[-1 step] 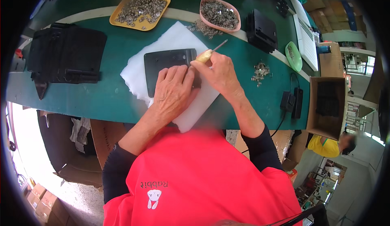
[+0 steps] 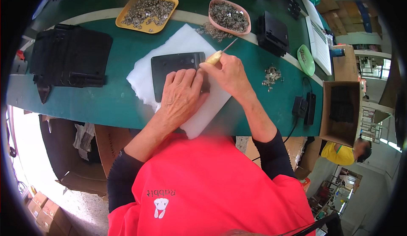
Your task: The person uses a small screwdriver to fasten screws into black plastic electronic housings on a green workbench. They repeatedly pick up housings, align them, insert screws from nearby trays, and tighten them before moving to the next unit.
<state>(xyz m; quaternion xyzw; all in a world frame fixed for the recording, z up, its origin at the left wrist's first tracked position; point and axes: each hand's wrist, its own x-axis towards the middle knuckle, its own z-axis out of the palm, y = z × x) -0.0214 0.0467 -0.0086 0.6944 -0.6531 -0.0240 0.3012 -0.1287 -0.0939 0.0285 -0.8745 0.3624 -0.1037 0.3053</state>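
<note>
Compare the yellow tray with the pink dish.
Colour and shape: the yellow tray is squarish with rounded corners; the pink dish is more oval.
Fill: the yellow tray shows bare bottom along its near side; the pink dish is covered almost rim to rim.
Shared: both hold many small, shiny, loose parts.

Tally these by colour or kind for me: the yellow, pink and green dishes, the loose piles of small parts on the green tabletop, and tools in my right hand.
Yellow dish: 1
Pink dish: 1
Green dish: 1
Loose piles: 2
Tool: 1
Total: 6
</note>
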